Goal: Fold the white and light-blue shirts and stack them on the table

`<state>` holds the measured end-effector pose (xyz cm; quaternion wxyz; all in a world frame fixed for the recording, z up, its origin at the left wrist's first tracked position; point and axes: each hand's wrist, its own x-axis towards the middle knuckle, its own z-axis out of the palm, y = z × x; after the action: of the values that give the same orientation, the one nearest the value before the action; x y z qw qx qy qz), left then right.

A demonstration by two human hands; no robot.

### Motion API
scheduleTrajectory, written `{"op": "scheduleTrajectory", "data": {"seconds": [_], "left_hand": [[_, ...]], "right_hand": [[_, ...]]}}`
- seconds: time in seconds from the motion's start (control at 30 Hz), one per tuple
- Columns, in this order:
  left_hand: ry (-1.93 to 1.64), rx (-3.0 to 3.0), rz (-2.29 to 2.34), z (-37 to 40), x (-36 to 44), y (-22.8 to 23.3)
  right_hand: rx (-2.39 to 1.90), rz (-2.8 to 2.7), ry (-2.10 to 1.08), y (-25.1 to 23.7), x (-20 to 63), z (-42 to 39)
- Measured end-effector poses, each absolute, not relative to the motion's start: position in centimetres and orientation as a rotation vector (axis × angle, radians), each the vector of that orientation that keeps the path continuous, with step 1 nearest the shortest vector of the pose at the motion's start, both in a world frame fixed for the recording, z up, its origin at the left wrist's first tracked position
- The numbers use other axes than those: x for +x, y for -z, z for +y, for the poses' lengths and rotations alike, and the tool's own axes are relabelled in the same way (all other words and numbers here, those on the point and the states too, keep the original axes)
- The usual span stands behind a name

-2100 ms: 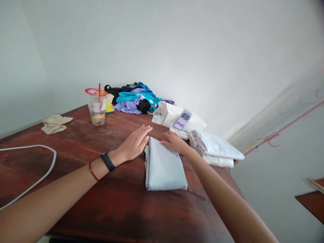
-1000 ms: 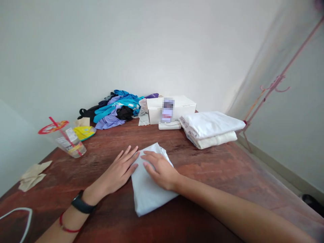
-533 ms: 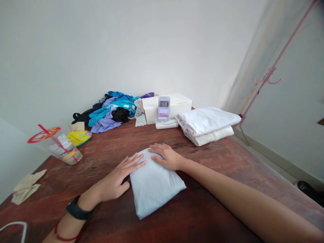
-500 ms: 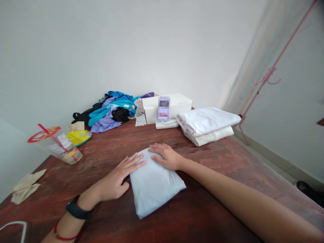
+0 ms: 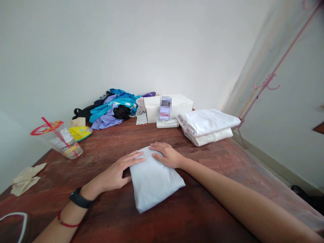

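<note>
A folded pale blue-grey cloth point(image 5: 154, 182) lies on the dark wooden table point(image 5: 202, 189) in front of me. My left hand point(image 5: 115, 172) rests flat beside its left edge, fingertips touching the cloth's far left corner. My right hand point(image 5: 167, 156) lies palm down on the cloth's far edge, fingers pointing left. Neither hand grips anything. A black band and a red string sit on my left wrist.
A stack of folded white cloths point(image 5: 207, 126) sits at the back right. Behind it are a white box point(image 5: 177, 104) and a heap of blue, purple and black clothes point(image 5: 113, 108). A plastic cup with a red straw point(image 5: 59, 140) and crumpled beige paper point(image 5: 24, 173) stand at left.
Over two seconds the view swung, and both hands stayed on the folded cloth. Since half a second ago my left hand slid slightly along the cloth's left edge; the right barely moved.
</note>
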<state>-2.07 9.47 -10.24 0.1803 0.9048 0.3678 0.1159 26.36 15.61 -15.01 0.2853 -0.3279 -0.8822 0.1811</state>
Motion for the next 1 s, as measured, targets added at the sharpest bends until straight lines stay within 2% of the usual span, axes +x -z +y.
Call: {"op": "scheduleTrajectory", "data": {"seconds": [0.4, 0.73, 0.87, 1.0], "left_hand": [[-0.412, 2.669, 1.04, 9.8, -2.2, 11.5], [-0.557, 2.538, 1.101, 9.3, -1.6, 11.6], [-0.644, 2.44, 1.108, 9.3, -1.4, 11.8], [-0.711, 2.334, 1.114, 9.3, -1.2, 11.9]], "right_hand": [[-0.807, -2.28, -0.59, 15.4, 26.3, 16.2], [-0.723, -1.833, -1.302, 13.8, 28.0, 16.6], [-0.741, -1.828, -1.293, 14.1, 28.2, 17.1], [-0.737, -1.986, -1.072, 14.7, 28.4, 17.7]]}}
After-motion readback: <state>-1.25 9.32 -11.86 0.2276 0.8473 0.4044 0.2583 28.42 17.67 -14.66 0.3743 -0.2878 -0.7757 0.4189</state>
